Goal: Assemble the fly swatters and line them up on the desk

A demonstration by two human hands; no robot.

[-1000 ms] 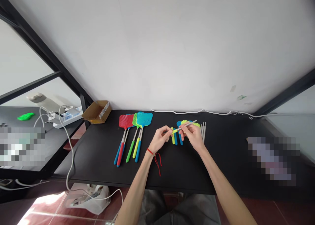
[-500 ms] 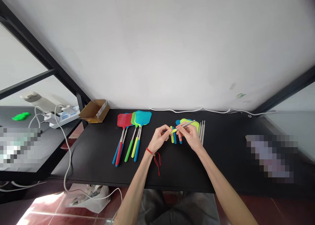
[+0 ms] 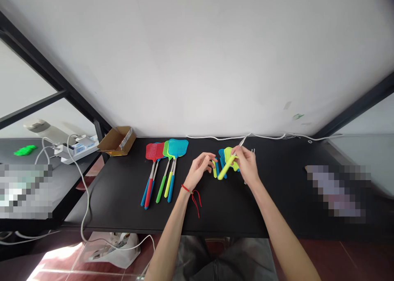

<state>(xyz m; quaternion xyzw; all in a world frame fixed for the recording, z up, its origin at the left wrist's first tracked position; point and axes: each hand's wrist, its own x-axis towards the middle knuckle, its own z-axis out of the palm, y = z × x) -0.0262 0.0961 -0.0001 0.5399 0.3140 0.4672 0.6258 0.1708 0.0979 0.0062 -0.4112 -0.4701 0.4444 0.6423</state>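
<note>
My right hand is closed on a metal rod with a yellow-green handle; the rod tilts up to the right, its handle end pointing down-left. My left hand hovers just left of the handle with fingers loosely spread and nothing in them. Under and behind my hands lie loose blue and yellow handles, blue and yellow-green swatter heads and bare metal rods on the black table. Several finished fly swatters in red, green and blue lie in a row to the left.
An open cardboard box sits at the table's back left corner. A white cable runs along the back edge by the wall. A second table at left carries a power strip and cords. A white bag lies on the floor.
My left hand has let go of the yellow-green handle and opened. My right hand has swung the rod up, tip toward the wall, handle end down-left.
</note>
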